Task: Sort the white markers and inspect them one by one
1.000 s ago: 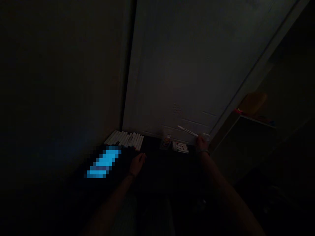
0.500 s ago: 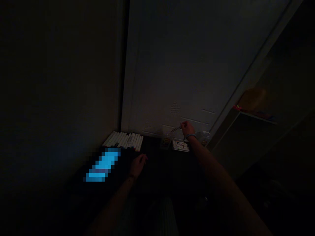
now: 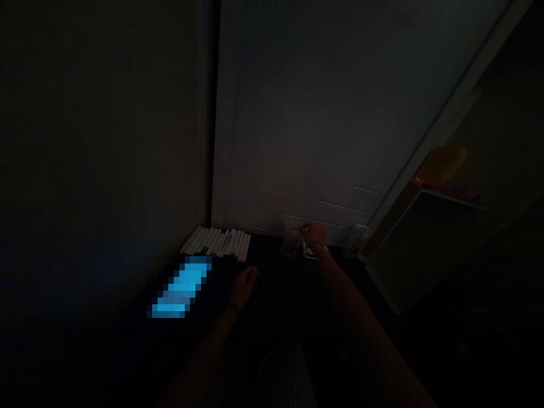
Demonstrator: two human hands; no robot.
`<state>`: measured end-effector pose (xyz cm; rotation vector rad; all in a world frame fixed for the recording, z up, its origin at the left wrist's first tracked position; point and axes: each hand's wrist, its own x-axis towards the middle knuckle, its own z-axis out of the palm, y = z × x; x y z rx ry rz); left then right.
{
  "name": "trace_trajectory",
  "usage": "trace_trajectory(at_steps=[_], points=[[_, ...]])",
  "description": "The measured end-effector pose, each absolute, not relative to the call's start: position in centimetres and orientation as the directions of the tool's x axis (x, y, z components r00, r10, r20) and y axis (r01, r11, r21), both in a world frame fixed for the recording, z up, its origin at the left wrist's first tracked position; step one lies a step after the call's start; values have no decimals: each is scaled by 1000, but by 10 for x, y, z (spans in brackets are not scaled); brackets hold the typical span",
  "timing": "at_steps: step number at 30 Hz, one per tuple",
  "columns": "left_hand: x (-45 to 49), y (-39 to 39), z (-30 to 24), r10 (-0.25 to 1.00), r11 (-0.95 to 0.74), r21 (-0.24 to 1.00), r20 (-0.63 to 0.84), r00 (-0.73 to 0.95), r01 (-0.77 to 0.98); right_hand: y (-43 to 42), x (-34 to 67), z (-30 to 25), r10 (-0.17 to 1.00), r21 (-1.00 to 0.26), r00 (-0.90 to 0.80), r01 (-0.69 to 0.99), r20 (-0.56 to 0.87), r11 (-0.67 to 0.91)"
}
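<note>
My right hand (image 3: 314, 233) is pinched shut just above and right of a small clear cup (image 3: 291, 246) with a label. A slim, pen-like stick shows in its fingers in the earlier view; now it is barely visible in the dark, near the cup's rim. Below that wrist, partly covered, lies a small white case (image 3: 310, 251) with dark markings. My left hand (image 3: 243, 284) rests on the dark tabletop (image 3: 276, 300), its fingers loosely bent and slightly apart, with no object visible in them.
Several white markers (image 3: 217, 242) lie in a row at the back left. In front of them glows a blurred blue screen (image 3: 182, 287). A clear container (image 3: 357, 240) stands at the back right. A pale panel (image 3: 297, 124) rises behind the table, and a shelf (image 3: 453, 198) is at right.
My right hand has moved down and left, bringing the stick to the cup and covering more of the white case. My left hand stays nearly in place. The view has shifted slightly.
</note>
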<state>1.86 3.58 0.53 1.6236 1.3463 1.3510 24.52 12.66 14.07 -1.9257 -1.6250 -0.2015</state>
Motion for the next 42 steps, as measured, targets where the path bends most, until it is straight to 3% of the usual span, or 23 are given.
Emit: trace_trajectory(at_steps=[14,19,21,24,28,35,42], points=[[20,36,3,941,-307,899,337,-45,311,122,252,136,850,-388,215,922,482,-13],[20,37,6,944,-291,912,322,-66,289,106,243,137,745,-420,209,902,634,104],[20,38,6,946,-276,921,312,-93,276,96,226,134,722,-361,96,906,685,222],[17,38,7,935,-253,925,309,-173,283,80,190,119,806,-281,-172,879,566,385],[7,34,8,861,-193,920,325,-392,340,70,141,81,875,-347,-340,820,345,455],[-2,32,5,794,-191,912,360,-489,363,73,102,29,922,-447,-257,816,288,367],[-1,34,3,831,-164,917,327,-450,364,75,98,29,941,-350,-230,884,249,309]])
